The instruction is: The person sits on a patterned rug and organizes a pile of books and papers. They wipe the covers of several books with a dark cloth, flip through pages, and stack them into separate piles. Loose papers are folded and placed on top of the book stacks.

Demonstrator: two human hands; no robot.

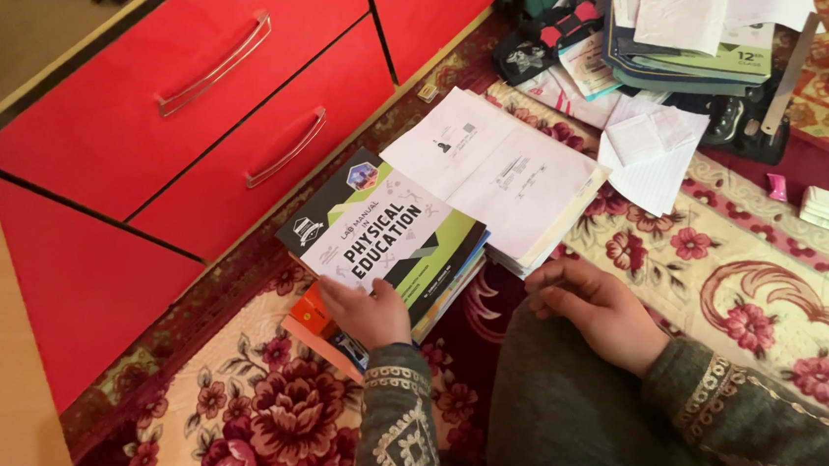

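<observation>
- The left hand (367,314) lies flat, fingers spread a little, pressing on the near edge of a green, white and black manual (383,231); it grips nothing.
- That manual tops a small stack of books (443,285), with an orange book (311,315) poking out just left of the hand.
- The right hand (593,310) rests on the person's knee with fingers curled loosely inward, holding nothing.
- Just beyond the right hand, touching the manual's far side, sits a pile of white papers (503,172).
- Further past it lies a heap of notebooks and loose sheets (703,18).
- Red drawers (198,112) stand beyond the left hand; a floral rug (762,265) spreads beneath.
</observation>
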